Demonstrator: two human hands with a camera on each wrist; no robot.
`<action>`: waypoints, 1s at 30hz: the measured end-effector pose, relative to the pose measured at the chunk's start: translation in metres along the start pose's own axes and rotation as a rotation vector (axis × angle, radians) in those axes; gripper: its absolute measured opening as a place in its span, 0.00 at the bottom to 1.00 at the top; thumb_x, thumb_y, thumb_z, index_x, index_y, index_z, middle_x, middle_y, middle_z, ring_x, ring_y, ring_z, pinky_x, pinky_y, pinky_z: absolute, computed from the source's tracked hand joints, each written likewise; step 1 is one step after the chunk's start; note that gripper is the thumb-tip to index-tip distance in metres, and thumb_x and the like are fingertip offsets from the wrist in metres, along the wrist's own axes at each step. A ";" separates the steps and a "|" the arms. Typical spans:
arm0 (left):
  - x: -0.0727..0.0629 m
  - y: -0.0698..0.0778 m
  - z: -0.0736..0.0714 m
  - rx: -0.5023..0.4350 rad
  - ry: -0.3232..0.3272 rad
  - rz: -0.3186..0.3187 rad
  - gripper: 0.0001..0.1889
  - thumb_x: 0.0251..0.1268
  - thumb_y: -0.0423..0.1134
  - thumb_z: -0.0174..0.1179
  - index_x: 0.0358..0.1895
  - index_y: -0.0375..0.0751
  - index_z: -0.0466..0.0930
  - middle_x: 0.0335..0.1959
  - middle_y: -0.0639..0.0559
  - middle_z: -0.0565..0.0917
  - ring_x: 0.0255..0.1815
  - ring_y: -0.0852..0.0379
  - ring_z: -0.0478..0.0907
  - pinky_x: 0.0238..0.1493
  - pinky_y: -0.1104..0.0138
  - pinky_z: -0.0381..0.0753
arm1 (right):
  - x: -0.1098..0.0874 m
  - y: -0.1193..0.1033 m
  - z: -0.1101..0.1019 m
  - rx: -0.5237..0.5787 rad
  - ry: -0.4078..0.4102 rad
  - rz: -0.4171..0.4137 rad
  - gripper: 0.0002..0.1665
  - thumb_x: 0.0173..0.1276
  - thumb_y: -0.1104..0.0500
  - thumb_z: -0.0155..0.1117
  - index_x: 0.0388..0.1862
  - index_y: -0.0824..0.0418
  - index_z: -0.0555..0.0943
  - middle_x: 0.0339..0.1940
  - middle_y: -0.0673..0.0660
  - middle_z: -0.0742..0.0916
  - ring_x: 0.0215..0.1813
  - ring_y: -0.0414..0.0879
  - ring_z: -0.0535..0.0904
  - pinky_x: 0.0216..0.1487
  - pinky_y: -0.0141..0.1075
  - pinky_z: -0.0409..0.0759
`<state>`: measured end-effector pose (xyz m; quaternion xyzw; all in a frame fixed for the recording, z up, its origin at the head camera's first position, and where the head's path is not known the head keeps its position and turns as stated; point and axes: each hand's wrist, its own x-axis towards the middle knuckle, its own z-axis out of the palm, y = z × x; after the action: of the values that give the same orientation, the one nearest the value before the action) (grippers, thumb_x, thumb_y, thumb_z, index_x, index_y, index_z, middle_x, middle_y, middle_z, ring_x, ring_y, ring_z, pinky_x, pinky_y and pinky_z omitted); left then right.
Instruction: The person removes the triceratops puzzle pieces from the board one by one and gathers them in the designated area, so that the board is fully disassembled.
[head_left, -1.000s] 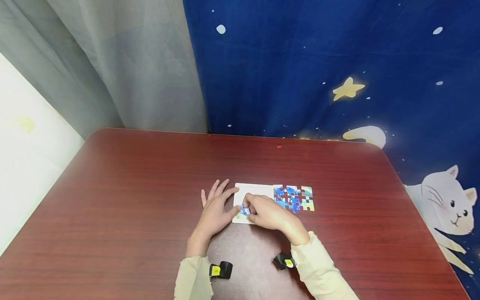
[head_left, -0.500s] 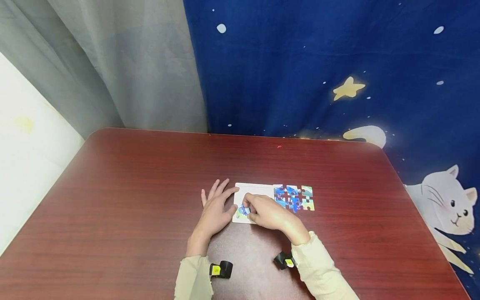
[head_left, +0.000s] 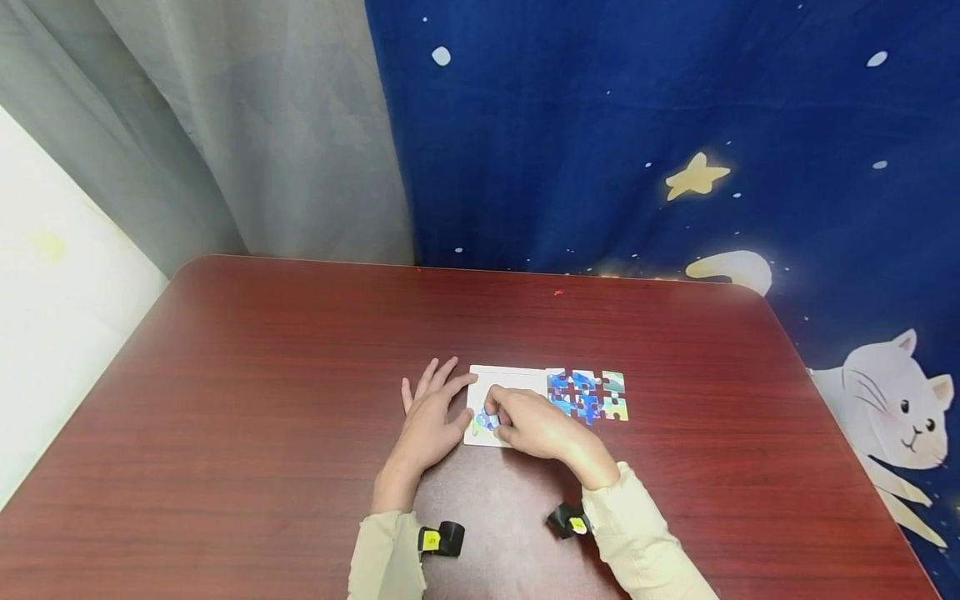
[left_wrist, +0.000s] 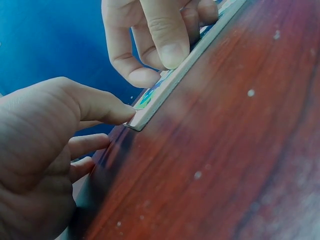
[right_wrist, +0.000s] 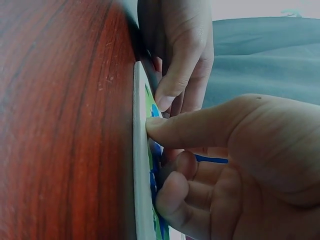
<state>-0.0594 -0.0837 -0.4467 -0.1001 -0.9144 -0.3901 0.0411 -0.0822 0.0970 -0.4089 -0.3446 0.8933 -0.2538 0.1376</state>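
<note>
A white puzzle board lies flat on the table, with a blue and green printed part at its lower left. My left hand rests at the board's left edge, its fingers mostly straight and spread. In the left wrist view, its thumb presses the corner of the board's rim. My right hand reaches over the board with curled fingers. Its thumb and index finger pinch at a puzzle piece in the printed part, mostly hidden by the fingers.
Several blue and green puzzle pieces lie together just right of the board. The brown table extends around both hands. A tiny red scrap sits near the far edge, with a dark blue curtain behind.
My left thumb has drawn slightly back to the left, so more of the printed part shows. The right hand stays in nearly the same place over the board.
</note>
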 end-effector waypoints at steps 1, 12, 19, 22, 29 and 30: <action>0.000 0.000 0.000 -0.002 0.001 0.001 0.23 0.53 0.33 0.60 0.56 0.44 0.77 0.67 0.43 0.64 0.72 0.42 0.48 0.62 0.37 0.29 | 0.000 0.000 0.000 0.001 0.002 -0.002 0.10 0.59 0.68 0.62 0.37 0.60 0.72 0.23 0.47 0.72 0.26 0.40 0.68 0.30 0.34 0.68; 0.001 -0.001 0.000 -0.003 -0.002 -0.006 0.23 0.54 0.33 0.59 0.56 0.46 0.77 0.68 0.44 0.64 0.72 0.44 0.48 0.62 0.39 0.28 | 0.000 0.002 0.000 0.004 0.011 -0.005 0.10 0.58 0.67 0.62 0.36 0.60 0.72 0.22 0.46 0.72 0.26 0.39 0.68 0.30 0.33 0.68; 0.001 -0.004 0.002 -0.004 0.000 -0.001 0.24 0.52 0.33 0.58 0.56 0.47 0.77 0.68 0.45 0.64 0.72 0.45 0.47 0.63 0.40 0.27 | -0.001 0.002 0.000 0.013 0.012 -0.014 0.11 0.58 0.67 0.63 0.36 0.60 0.71 0.22 0.45 0.72 0.25 0.39 0.68 0.30 0.33 0.68; 0.002 -0.004 0.002 -0.003 0.001 -0.001 0.24 0.52 0.33 0.58 0.56 0.47 0.77 0.68 0.45 0.64 0.72 0.45 0.47 0.63 0.39 0.27 | -0.001 0.003 0.001 0.016 0.014 -0.017 0.11 0.58 0.67 0.62 0.36 0.60 0.71 0.22 0.45 0.72 0.25 0.39 0.68 0.31 0.33 0.68; 0.001 -0.003 0.001 0.000 -0.003 -0.010 0.24 0.52 0.32 0.59 0.56 0.46 0.77 0.68 0.45 0.64 0.72 0.45 0.47 0.63 0.40 0.27 | 0.000 0.002 -0.001 0.022 0.016 -0.031 0.11 0.57 0.68 0.63 0.36 0.60 0.71 0.21 0.45 0.72 0.24 0.38 0.68 0.29 0.33 0.68; 0.001 -0.003 0.001 0.000 -0.003 -0.010 0.24 0.52 0.32 0.59 0.56 0.46 0.77 0.68 0.45 0.64 0.72 0.45 0.47 0.63 0.40 0.27 | 0.000 0.001 -0.001 0.019 0.016 -0.031 0.11 0.56 0.68 0.63 0.36 0.60 0.71 0.21 0.45 0.72 0.24 0.38 0.68 0.29 0.33 0.68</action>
<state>-0.0614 -0.0850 -0.4495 -0.0961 -0.9149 -0.3903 0.0377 -0.0836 0.0981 -0.4089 -0.3552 0.8864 -0.2671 0.1294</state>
